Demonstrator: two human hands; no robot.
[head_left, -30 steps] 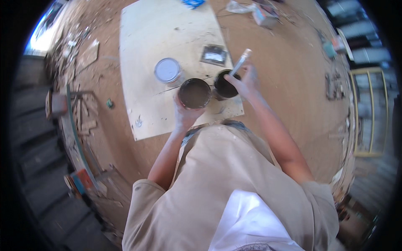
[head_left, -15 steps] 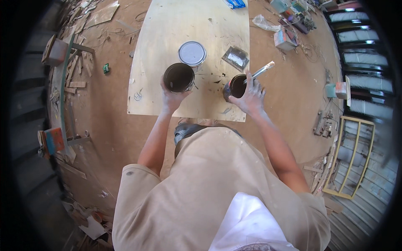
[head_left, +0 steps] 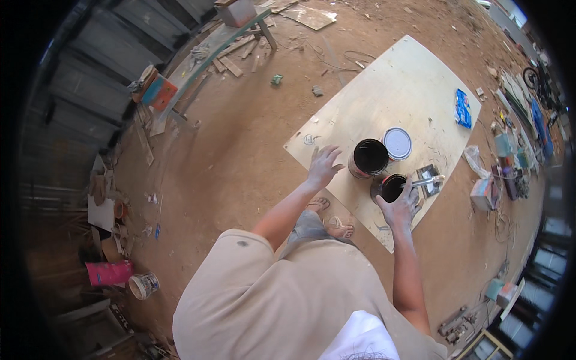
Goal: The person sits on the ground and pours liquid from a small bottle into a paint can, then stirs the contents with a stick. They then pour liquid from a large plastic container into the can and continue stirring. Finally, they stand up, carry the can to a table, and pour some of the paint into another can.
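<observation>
Crouched over plywood (head_left: 390,90), my left hand (head_left: 323,166) splayed empty, right hand (head_left: 401,204) gripping brush (head_left: 427,180) w/ small can (head_left: 391,187)—could tip, spill.

Bright, even daylight with soft shadows; sharp centre, strong fisheye bending and black rim.

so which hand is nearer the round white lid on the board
Right. The right hand grips the smaller dark can just below the white lid; the left hand hangs open beyond the larger can, farther off.
</observation>
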